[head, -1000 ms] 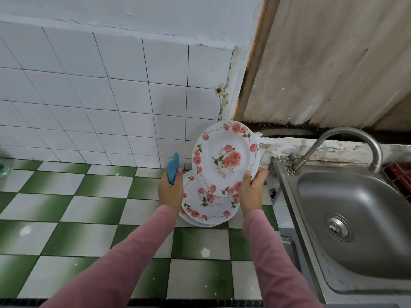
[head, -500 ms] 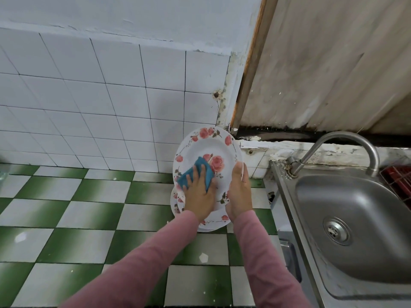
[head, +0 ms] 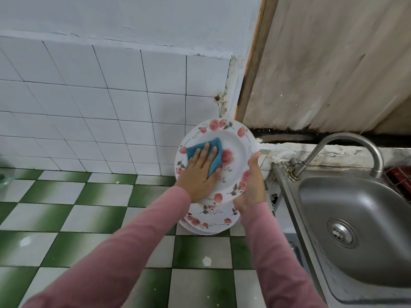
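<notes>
**The cloth is on the plate now, so wiping has begun.**
A second ago your left hand (head: 199, 177) held the blue cloth (head: 214, 150) off to the left. Now its fingers lie straight and slightly apart, pressing the cloth onto the tilted plate (head: 235, 141). Your right hand (head: 251, 187) clamps the plate's right rim above the stack (head: 209, 223), left of the sink (head: 355, 207).

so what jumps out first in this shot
The rose-patterned plate, held tilted by the right hand at its rim. The left hand presses a blue cloth flat against its face. Below lies a stack of matching plates on the green-and-white counter, with a steel sink to the right.
</notes>
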Motion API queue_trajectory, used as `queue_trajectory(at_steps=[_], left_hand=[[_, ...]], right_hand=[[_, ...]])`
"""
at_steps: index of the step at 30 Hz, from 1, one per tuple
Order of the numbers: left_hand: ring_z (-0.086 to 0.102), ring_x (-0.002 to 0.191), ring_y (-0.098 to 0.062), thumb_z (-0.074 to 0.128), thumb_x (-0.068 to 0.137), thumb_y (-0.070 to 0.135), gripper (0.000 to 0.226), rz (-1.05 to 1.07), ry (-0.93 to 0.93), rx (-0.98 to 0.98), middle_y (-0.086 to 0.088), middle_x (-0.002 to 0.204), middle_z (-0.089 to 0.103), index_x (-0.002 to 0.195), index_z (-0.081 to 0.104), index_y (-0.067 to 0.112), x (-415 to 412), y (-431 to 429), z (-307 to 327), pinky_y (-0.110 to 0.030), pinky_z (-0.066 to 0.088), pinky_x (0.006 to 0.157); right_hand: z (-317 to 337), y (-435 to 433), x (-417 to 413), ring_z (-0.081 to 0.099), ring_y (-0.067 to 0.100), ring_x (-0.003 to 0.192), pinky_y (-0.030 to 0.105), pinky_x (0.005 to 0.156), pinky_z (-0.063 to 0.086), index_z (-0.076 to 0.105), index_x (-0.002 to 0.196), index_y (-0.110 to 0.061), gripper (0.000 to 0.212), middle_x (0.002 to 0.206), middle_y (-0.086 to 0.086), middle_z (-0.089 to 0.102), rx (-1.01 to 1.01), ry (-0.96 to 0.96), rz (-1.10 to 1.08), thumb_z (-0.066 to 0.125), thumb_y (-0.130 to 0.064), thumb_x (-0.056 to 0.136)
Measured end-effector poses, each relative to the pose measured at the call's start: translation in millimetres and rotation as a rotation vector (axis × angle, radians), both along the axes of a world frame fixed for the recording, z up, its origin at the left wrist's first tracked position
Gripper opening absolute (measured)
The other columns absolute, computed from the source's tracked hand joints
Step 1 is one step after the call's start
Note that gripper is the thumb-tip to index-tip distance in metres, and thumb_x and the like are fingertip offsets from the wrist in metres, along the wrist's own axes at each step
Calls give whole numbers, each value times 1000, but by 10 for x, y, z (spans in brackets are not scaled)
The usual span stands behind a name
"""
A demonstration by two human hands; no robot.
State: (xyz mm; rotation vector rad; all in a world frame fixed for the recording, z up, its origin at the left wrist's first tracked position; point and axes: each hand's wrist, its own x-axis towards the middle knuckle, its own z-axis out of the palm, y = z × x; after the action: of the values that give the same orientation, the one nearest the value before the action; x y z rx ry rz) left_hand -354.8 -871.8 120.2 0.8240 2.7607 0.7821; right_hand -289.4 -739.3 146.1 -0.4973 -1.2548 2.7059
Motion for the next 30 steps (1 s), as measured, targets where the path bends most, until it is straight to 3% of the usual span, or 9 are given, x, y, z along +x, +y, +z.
queue_trajectory(at_steps=[5,8,10,13,16,19,22,25,30], left_hand=[[-11,150,-16,26,104,49,55,-97,-273,199,14,161,-14,153,1,40,365,105,50,-41,-2,123],[-10,150,-11,27,105,45,54,-60,-446,483,16,162,-11,152,1,43,534,275,312,-40,4,123],[-18,148,-12,23,105,45,56,-40,-387,495,16,160,-18,153,-6,39,426,337,402,-42,-1,123],[-35,140,-15,15,105,46,62,32,-106,310,3,157,-32,151,-20,24,67,323,401,-42,-17,119],[-31,140,-13,19,108,34,60,121,-169,291,-5,159,-27,150,-20,17,-35,299,404,-39,-19,118],[-26,145,-18,18,106,39,53,-65,-292,289,5,161,-24,145,-17,38,280,295,394,-41,-12,118],[-18,149,-15,21,104,47,52,-100,-445,461,14,161,-19,146,-10,46,366,289,360,-48,-1,123],[-18,149,-19,21,103,53,58,8,-352,511,11,162,-20,150,-11,46,173,361,358,-54,-1,122],[-31,144,-20,19,106,38,60,121,-214,504,4,157,-33,151,-20,30,86,340,390,-52,-10,120]], right_hand=[[69,-30,-89,61,36,121,57,106,45,61,133,-17,86,135,15,62,-32,-84,-107,58,-81,74],[94,-128,-69,66,30,114,48,100,51,64,125,-16,70,127,15,67,-45,-48,-112,50,-72,84],[105,-197,-36,66,26,116,43,98,51,64,127,-19,62,125,10,69,-84,12,-79,39,-65,95],[107,-294,19,62,30,122,48,105,47,59,135,-16,71,129,13,67,-136,42,25,39,-69,91],[121,-332,-13,60,33,124,52,110,42,57,138,-15,81,130,14,66,-112,13,54,43,-74,85],[147,-242,-83,61,28,121,50,109,43,60,134,-17,73,125,11,68,-83,-8,-37,42,-71,88],[184,-164,-112,63,22,116,39,94,51,64,126,-19,61,118,6,71,-82,-3,-63,36,-64,96],[178,-242,-88,58,23,127,41,103,46,55,140,-21,67,134,6,64,-63,45,-5,37,-67,94],[137,-380,-41,49,28,136,48,117,34,49,146,-22,81,142,7,58,-46,63,50,55,-73,83]])
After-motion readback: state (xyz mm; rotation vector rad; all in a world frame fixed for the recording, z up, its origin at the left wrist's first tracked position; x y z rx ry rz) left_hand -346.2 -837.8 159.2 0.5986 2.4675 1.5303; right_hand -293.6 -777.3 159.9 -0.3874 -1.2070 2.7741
